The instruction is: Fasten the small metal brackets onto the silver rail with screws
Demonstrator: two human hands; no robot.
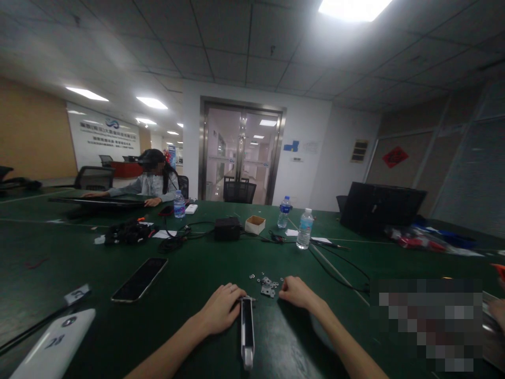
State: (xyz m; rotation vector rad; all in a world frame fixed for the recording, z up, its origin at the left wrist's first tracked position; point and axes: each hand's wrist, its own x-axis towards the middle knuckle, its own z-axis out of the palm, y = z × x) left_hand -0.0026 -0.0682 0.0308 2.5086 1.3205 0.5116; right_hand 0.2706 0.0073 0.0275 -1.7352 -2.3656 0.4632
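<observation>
- A dark smartphone [139,279] lies face up on the green table [197,273], well left of the worker's hands.
- The left hand [221,308], a ring on one finger, rests palm down with fingers curled loosely, its fingertips touching the top end of a long, narrow device [247,330].
- That device, black-faced with a pale silvery casing, lies lengthwise on the table between the two forearms, its near end rounded.
- Small metal brackets and washers [267,285] sit scattered just beyond it, between the hands.
- The right hand [296,291] rests in a loose fist beside the parts; whether it grips anything cannot be told.
</observation>
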